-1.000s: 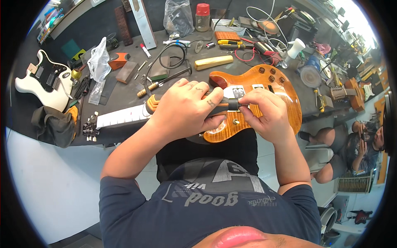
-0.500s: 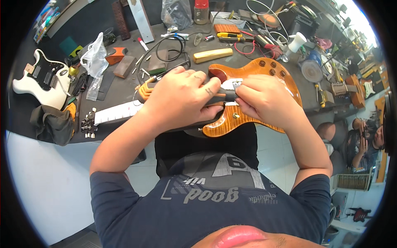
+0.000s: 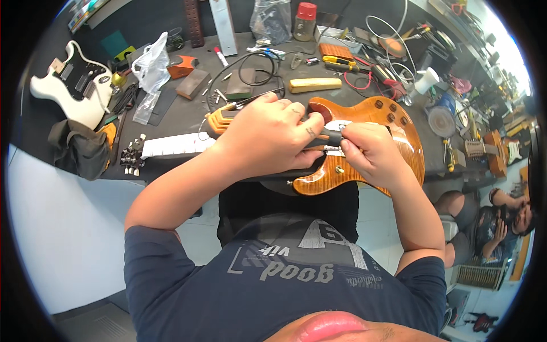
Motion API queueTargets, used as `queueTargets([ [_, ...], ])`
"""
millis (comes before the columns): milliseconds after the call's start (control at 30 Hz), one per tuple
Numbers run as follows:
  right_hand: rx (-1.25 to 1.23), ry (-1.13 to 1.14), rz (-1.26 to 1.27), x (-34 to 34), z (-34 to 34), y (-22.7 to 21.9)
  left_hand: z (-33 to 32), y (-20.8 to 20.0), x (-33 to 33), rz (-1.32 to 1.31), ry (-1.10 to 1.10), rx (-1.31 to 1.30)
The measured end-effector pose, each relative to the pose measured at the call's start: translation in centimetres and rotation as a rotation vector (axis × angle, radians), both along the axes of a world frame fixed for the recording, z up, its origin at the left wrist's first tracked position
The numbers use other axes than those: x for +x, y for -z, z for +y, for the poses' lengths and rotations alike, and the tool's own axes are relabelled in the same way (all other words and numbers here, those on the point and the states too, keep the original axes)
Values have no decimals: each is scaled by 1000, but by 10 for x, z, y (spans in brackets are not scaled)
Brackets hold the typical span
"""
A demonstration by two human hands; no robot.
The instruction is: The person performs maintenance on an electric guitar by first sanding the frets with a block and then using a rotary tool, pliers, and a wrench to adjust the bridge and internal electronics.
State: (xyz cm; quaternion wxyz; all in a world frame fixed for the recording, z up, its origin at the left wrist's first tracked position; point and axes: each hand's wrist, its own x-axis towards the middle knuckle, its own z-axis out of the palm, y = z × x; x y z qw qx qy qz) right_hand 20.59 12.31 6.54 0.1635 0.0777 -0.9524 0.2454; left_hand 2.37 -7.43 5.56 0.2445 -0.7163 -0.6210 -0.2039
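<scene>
An amber flame-top electric guitar lies across the bench in front of me, its neck covered with a white strip and its headstock pointing left. Over the neck joint, my left hand is wrapped round a dark tool with an orange-brown stripe. My right hand is closed on the right end of this tool, above the pickups. Its exact kind is hidden by my fingers. A yellow and black piece shows left of my left hand; I cannot tell whether it belongs to the held tool.
A white guitar body and a dark cloth lie at the left. Behind the guitar are a wooden block, a looped cable, a plastic bag and a red-lidded jar. Another person sits at right.
The whole view has shifted, so the bench things appear farther right and lower. Both hands stay closed at the tool; the right hand has turned slightly, uncovering more of the guitar body.
</scene>
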Motion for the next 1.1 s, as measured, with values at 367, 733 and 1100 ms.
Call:
queueTargets([
  [367, 41, -11, 101, -2, -5, -8, -7, -3, 1, -27, -9, -72],
  [733, -303, 72, -105, 7, -6, 8, -6, -5, 2, 1, -9, -60],
  [1100, -1471, 114, -475, 8, -8, 10, 6, -5, 1, 90, -13, -7],
])
